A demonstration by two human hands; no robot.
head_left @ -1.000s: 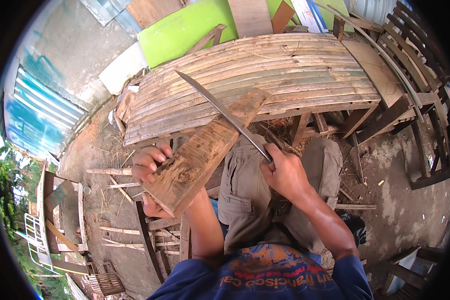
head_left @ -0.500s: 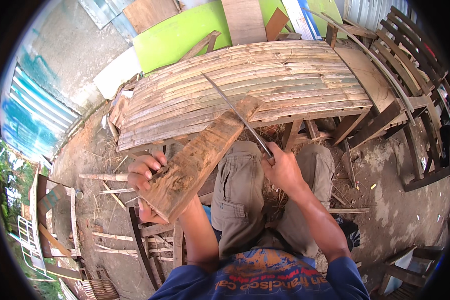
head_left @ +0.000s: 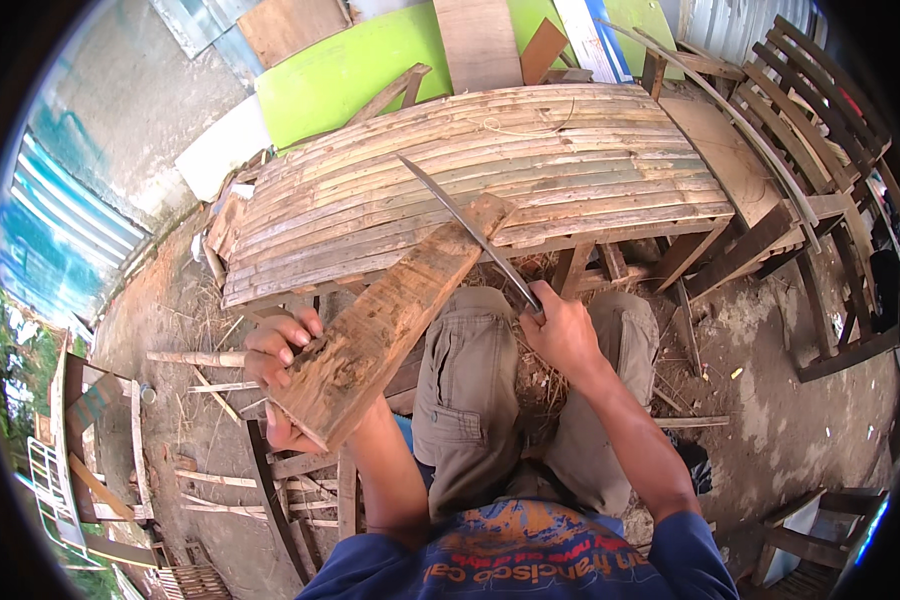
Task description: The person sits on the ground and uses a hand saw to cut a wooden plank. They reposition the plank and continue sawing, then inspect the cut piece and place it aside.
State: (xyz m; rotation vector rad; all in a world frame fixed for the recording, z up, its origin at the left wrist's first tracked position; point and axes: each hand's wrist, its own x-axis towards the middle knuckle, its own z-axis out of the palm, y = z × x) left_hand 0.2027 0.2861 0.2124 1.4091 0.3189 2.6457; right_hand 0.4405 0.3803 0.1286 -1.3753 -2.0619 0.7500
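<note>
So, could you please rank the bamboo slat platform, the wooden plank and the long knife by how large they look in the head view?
1. bamboo slat platform, largest by far.
2. wooden plank, held by the left hand; it is nearer the camera, so it looks bigger.
3. long knife, in the right hand, thinnest.

We grip a rough wooden plank [head_left: 390, 320] in our left hand [head_left: 275, 365] while our right hand [head_left: 562, 335] lays a long blade [head_left: 467, 228] across its far end, above the slatted bamboo platform [head_left: 590, 150].

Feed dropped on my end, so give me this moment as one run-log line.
left hand: grips lower end of wooden plank | right hand: holds long knife, blade across plank's upper end | plank top rests on slatted bamboo bench
</note>
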